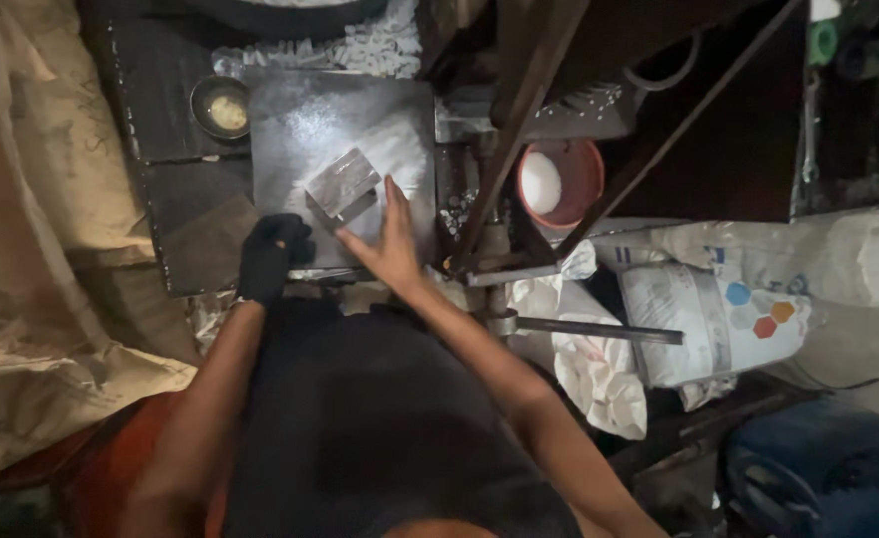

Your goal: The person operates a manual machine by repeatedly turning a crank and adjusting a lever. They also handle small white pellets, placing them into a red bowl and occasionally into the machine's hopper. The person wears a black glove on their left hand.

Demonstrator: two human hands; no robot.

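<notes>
Dark metal surface (300, 120), dusted white, is seen at upper centre; a grey block (343, 182) is touched by the right hand (389, 244), fingers pressed together; the gloved left hand (272, 254) is curled beside it; a red bowl (584, 179) and sacks (698, 309) are crowded at right.

Upper left of the frame: small dark bowl (221, 106) with yellowish contents. Right of centre: red bowl (559, 182) filled with white powder, partly behind crossing metal bars (519, 120). Lower right: white printed sacks (703, 319), crumpled white cloth (599, 374). Left edge: tan sheeting (31, 199).
</notes>
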